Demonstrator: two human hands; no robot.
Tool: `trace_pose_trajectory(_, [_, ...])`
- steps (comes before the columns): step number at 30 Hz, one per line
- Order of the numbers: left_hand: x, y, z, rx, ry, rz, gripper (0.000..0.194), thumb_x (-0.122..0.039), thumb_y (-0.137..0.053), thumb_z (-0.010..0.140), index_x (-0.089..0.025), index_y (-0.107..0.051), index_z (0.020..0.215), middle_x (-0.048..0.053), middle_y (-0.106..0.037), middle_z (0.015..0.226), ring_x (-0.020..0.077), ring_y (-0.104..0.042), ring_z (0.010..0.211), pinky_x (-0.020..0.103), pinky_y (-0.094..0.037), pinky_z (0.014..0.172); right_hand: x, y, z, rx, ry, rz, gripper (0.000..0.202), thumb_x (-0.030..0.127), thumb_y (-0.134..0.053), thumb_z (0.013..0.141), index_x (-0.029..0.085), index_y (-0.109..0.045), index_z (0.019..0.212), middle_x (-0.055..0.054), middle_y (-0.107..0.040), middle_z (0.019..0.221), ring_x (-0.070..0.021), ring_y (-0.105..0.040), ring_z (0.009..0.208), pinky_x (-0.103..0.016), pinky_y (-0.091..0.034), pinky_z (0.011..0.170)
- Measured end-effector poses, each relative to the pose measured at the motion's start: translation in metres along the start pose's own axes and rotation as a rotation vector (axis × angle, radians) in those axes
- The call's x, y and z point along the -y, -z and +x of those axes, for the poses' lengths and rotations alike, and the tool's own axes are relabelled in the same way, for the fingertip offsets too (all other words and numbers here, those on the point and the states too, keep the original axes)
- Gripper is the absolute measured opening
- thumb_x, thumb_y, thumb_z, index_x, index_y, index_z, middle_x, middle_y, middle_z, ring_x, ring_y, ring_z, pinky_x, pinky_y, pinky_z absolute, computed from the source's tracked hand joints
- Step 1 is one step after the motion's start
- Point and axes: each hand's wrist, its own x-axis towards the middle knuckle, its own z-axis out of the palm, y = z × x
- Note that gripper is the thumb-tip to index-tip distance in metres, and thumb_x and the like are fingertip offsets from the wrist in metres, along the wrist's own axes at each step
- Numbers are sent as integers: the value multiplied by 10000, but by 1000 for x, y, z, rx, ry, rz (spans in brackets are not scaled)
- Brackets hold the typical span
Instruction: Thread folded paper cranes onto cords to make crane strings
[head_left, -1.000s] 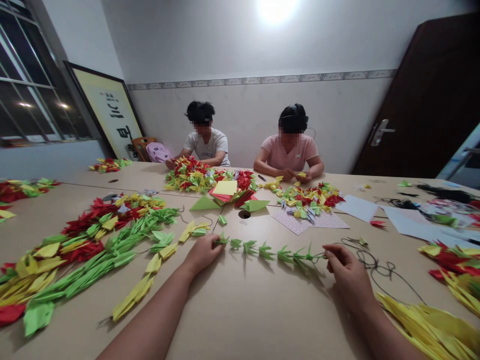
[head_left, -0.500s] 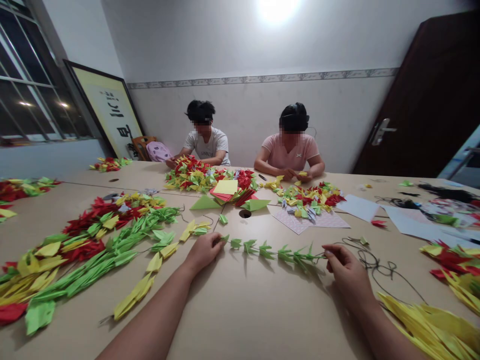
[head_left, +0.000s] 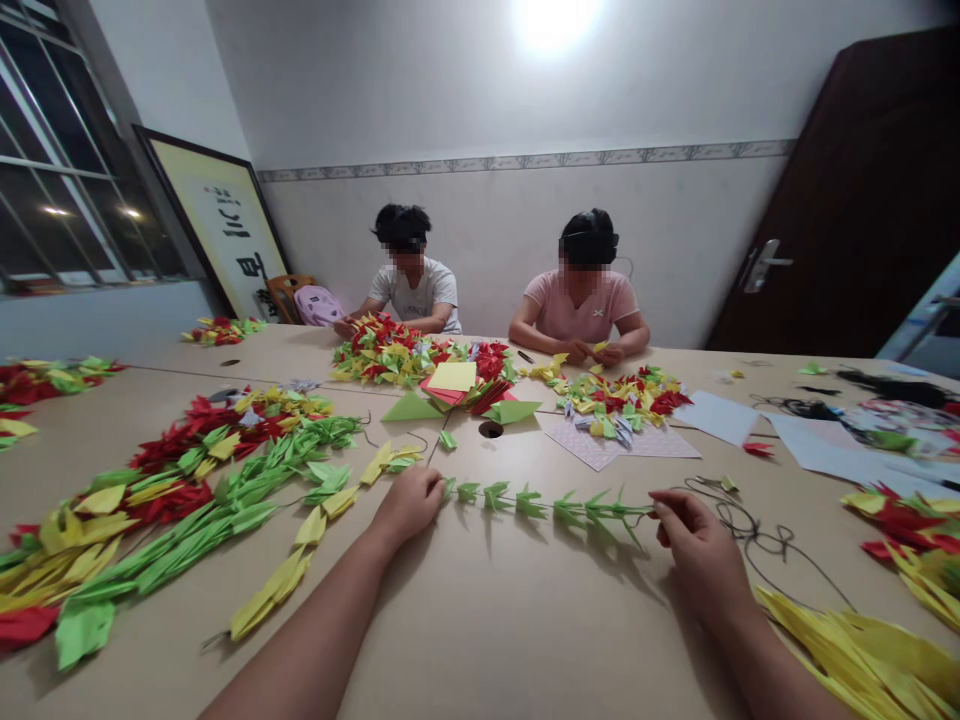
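Observation:
A dark string threaded with several green folded-paper cranes (head_left: 530,502) stretches between my two hands, just above the table. My left hand (head_left: 411,505) is closed round the string's left end, next to the first green crane. At the other end, my right hand (head_left: 694,530) pinches the string between thumb and fingers. Left of my left arm lies a yellow paper strand (head_left: 274,592), beside a long bundle of green paper cranes (head_left: 225,515). Loose dark cord (head_left: 772,545) curls on the table by my right hand.
Two people sit across the table (head_left: 517,620), one holding yellow paper. Heaps of coloured cranes (head_left: 390,355) and square paper sheets (head_left: 454,376) lie mid-table. Yellow paper strands (head_left: 862,650) are at the right front; white sheets (head_left: 718,412) lie farther back.
My left hand has shifted very slightly to the left along with the string's left end. My right hand keeps its pinch; the rest looks nearly the same.

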Motion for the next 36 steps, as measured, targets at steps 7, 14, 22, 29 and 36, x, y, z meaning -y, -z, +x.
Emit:
trace_pose_trajectory(7, [0,-4,-1,-109,67,53,260,-146,-424,758,-162,-564,977,79,-567,968,226,-462,949,360,-341,868,-1,1,-1,18,14,-10,352,424,-504,630,148,-566,840,-29,-565,645,-115,-461,493,-249,-387,496])
trace_pose_trajectory(14, [-24,0,-6,-79,-159,-109,247,-293,-395,847,-205,-562,1008,46,-573,1039,216,-413,1061,380,-280,930,0,0,-1,26,7,-17,363,435,-518,631,149,-570,850,-31,-568,648,-121,-470,499,-250,-391,495])
trace_pose_trajectory(22, [-30,-2,-5,32,-155,-202,179,-310,-491,795,-192,-620,833,27,-638,846,176,-535,834,309,-358,794,-1,0,0,31,1,-28,366,439,-507,627,152,-568,846,-22,-562,637,-114,-459,492,-246,-386,496])
trace_pose_trajectory(29, [-25,1,-5,73,-127,-231,178,-335,-529,756,-179,-607,723,24,-626,769,162,-538,754,268,-385,698,6,0,-2,12,-9,13,369,438,-524,602,146,-573,821,-24,-564,615,-111,-454,477,-245,-383,476])
trace_pose_trajectory(36, [-21,3,-5,63,-149,-148,157,-181,-567,687,-194,-634,828,31,-641,825,180,-542,825,291,-375,773,3,0,-2,9,17,32,338,413,-522,631,148,-571,835,-30,-573,635,-112,-464,489,-245,-389,488])
